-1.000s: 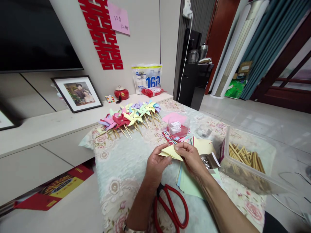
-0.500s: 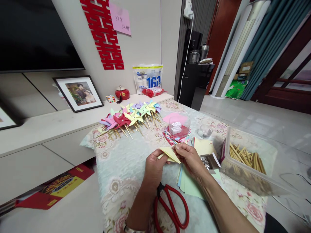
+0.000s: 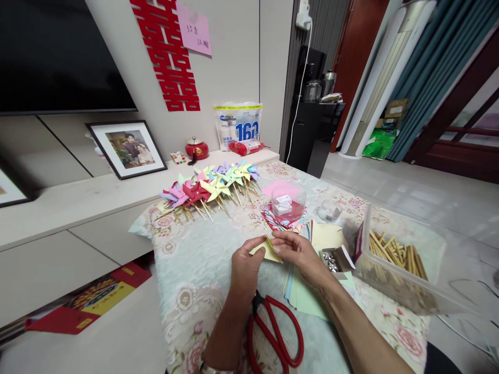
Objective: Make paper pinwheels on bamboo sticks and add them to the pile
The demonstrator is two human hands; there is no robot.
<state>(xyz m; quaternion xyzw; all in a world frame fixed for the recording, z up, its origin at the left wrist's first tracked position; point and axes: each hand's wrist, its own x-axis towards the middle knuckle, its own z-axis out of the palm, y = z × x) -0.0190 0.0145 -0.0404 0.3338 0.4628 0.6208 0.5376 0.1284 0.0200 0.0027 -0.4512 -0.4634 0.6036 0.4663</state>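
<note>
Above the table I hold a folded piece of pale yellow paper (image 3: pixel 270 252) between both hands. My left hand (image 3: pixel 246 264) pinches its left side, thumb on top. The fingers of my right hand (image 3: pixel 293 250) close on its right edge. Red-handled scissors (image 3: pixel 277 337) lie beside my left forearm, their blades partly hidden by it. Under my right forearm rests a stack of coloured paper sheets (image 3: pixel 306 297). A small open box of silver pins (image 3: pixel 333 261) stands just right of my right hand. Finished paper pinwheels (image 3: pixel 210 188) on sticks lie at the table's back left.
At the right stands a clear plastic bin (image 3: pixel 393 283) holding many short sticks (image 3: pixel 395 254). A round clear container (image 3: pixel 287 203) with small white boxes sits on cut paper behind my hands. A small clear lid-like dish (image 3: pixel 329 210) is nearby. A framed photo (image 3: pixel 127 149) leans on the cabinet.
The yellow paper has turned and been folded between my hands, now looking more compact. My right fingers have shifted slightly left along its edge. Other things stay in place.
</note>
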